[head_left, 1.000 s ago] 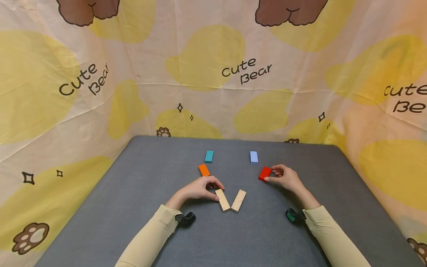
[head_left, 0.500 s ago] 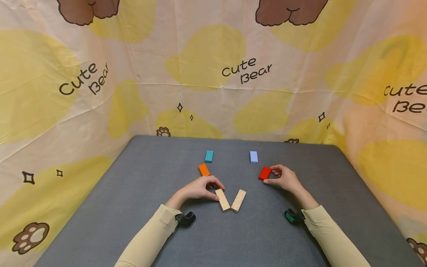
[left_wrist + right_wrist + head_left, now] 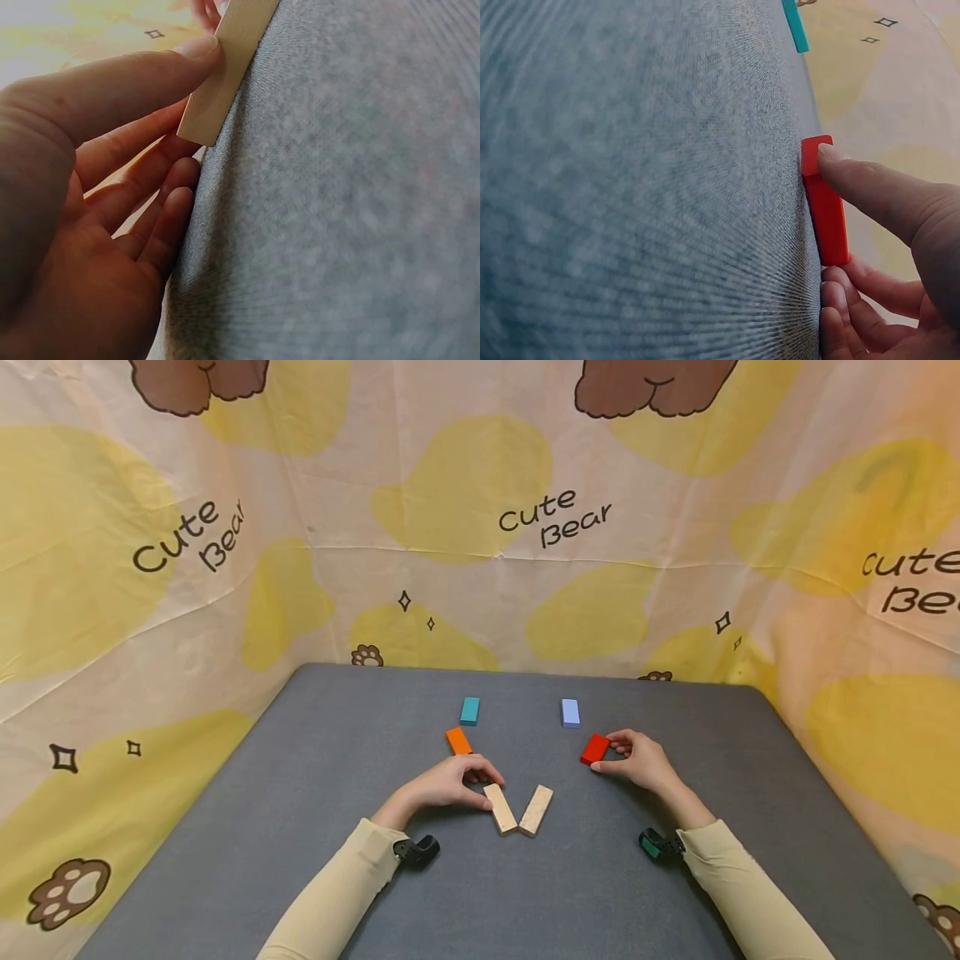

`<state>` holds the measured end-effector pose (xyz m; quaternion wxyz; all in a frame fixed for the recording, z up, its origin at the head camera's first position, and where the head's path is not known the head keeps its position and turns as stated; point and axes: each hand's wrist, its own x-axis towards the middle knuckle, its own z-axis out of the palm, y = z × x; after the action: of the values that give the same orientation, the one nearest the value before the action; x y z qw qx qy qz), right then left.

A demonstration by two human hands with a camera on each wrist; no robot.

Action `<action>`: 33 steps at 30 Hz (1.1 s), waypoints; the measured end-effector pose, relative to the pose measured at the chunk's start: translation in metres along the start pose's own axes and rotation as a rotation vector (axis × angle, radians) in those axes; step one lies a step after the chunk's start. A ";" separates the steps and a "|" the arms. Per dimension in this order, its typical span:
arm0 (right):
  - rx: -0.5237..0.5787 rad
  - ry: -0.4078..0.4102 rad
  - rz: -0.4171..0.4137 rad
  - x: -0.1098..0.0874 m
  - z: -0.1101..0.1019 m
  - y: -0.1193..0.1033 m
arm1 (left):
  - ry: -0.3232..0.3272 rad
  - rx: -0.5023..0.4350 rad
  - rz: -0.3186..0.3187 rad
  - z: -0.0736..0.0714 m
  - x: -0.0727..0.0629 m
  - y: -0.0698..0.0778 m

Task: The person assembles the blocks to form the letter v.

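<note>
My left hand (image 3: 448, 783) pinches the left of two plain wooden blocks (image 3: 501, 810). In the left wrist view the thumb lies on the wooden block's (image 3: 229, 75) side, and the other fingers are partly hidden behind it. The second wooden block (image 3: 536, 811) lies close by on the right, the pair forming a V whose near ends meet. Over on the right, my right hand (image 3: 643, 763) holds a red block (image 3: 596, 749) flat on the table. The right wrist view has the thumb at one end of the red block (image 3: 828, 210) and fingers at the other.
An orange block (image 3: 459, 741) lies just beyond my left hand. Farther back are a teal block (image 3: 469, 711) and a light blue block (image 3: 570, 713). The grey table (image 3: 360, 718) ends at a printed cloth backdrop (image 3: 465, 527).
My right thumb has slid slightly left along the near end of the red block. The left hand and the other blocks have stayed put.
</note>
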<state>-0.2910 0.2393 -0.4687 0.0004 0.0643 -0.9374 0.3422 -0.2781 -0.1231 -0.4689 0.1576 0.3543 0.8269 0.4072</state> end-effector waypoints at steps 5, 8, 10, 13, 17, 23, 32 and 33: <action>-0.010 0.008 0.000 -0.001 0.001 -0.001 | -0.002 0.003 -0.004 0.000 0.001 -0.001; -0.015 0.011 0.002 -0.001 0.001 -0.001 | -0.002 0.004 -0.007 0.000 0.001 -0.001; -0.020 0.012 0.000 -0.001 0.001 -0.001 | -0.002 0.004 -0.009 0.000 0.001 -0.001; -0.026 0.014 0.001 0.000 0.001 -0.001 | -0.003 0.004 -0.010 0.000 0.001 -0.001; -0.034 0.018 0.007 0.000 0.001 -0.002 | -0.005 0.003 -0.009 0.000 0.001 -0.001; -0.044 0.023 0.005 -0.001 0.000 -0.004 | -0.003 0.007 -0.009 0.001 0.001 -0.001; -0.046 0.037 0.010 0.000 0.001 -0.004 | -0.004 0.009 -0.017 0.000 0.001 0.000; -0.045 0.039 0.010 0.000 0.001 -0.005 | -0.004 0.009 -0.017 0.000 0.001 -0.001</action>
<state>-0.2903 0.2351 -0.4667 0.0184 0.0532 -0.9450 0.3223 -0.2786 -0.1225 -0.4697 0.1612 0.3486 0.8315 0.4015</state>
